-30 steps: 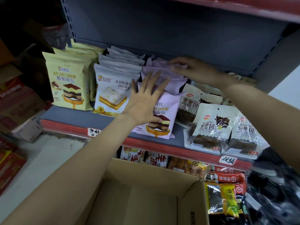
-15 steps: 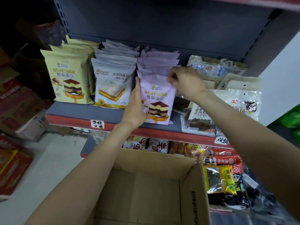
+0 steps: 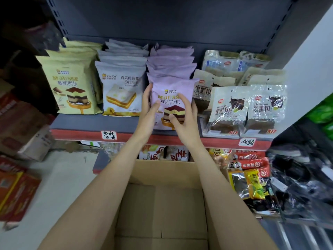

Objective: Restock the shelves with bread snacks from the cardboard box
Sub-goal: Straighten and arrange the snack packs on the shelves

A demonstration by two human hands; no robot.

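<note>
The front purple mousse bread pack (image 3: 171, 89) stands upright on the grey shelf (image 3: 81, 122), at the head of a row of several purple packs (image 3: 171, 60). My left hand (image 3: 146, 114) holds its left edge, with the thumb on the front. On the pack's right side my right hand (image 3: 186, 123) grips it, thumb and forefinger on the front and the other fingers round the right edge. Below my forearms the cardboard box (image 3: 162, 204) stands open, and no packs show inside it.
Rows of yellow mousse packs (image 3: 72, 87) and white sandwich bread packs (image 3: 122, 87) stand to the left, and clear packs of black bread (image 3: 228, 105) to the right. A lower shelf holds assorted snacks (image 3: 248, 177). Cartons (image 3: 18, 186) sit on the floor at left.
The purple pack has gone from leaning to standing upright. My right hand came down from the pack's top corner to its right side, and my left hand shifted along its left edge.
</note>
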